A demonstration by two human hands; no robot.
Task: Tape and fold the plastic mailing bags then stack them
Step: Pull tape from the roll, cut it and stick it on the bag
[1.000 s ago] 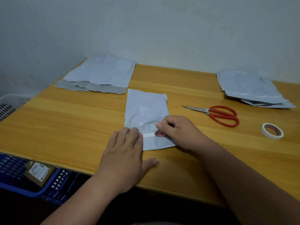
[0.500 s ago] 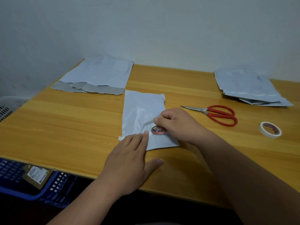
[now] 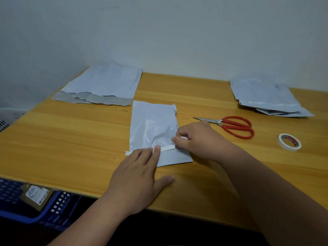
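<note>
While left hand (image 3: 136, 173) presses tape strip (image 3: 167, 148) flat on bag (image 3: 152, 126) | right hand (image 3: 197, 139) grips tape roll.

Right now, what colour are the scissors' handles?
Red, on the metal-bladed scissors lying on the wooden table; head view.

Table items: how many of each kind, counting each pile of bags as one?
Mailing bag being taped: 1
Bag piles: 2
Tape rolls: 2, one mostly hidden in the right hand
Red-handled scissors: 1
Total: 6

scissors (image 3: 230, 125) right of folded bag (image 3: 152, 128) | tape roll (image 3: 289, 144) farther right
</note>
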